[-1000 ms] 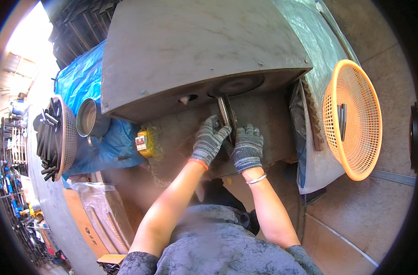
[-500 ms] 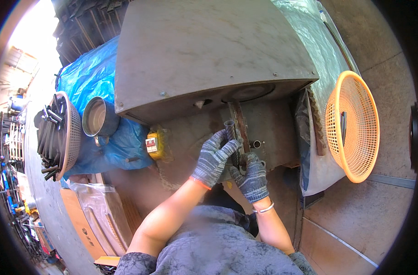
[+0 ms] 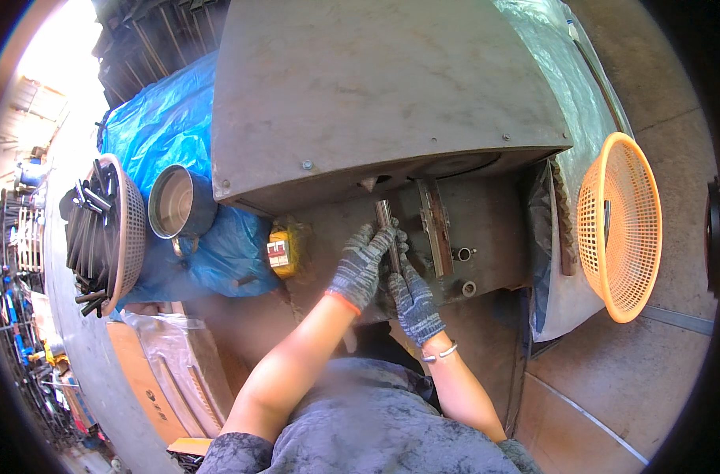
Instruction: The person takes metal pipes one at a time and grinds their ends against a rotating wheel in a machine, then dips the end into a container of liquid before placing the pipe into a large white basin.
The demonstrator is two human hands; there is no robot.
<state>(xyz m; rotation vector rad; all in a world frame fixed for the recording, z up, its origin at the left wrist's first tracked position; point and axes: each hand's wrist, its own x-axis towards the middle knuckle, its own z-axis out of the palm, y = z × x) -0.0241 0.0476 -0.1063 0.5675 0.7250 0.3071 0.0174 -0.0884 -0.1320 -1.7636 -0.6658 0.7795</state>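
A narrow metal bar (image 3: 387,231) is pinched between the fingers of the gloved left hand (image 3: 361,265) and right hand (image 3: 411,296) (an orange basket (image 3: 619,225) is seen at 3 o'clock)

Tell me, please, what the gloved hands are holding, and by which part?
Both hands, left hand and right hand, grip a narrow metal bar by its lower end; its upper end points up under the machine's overhang.
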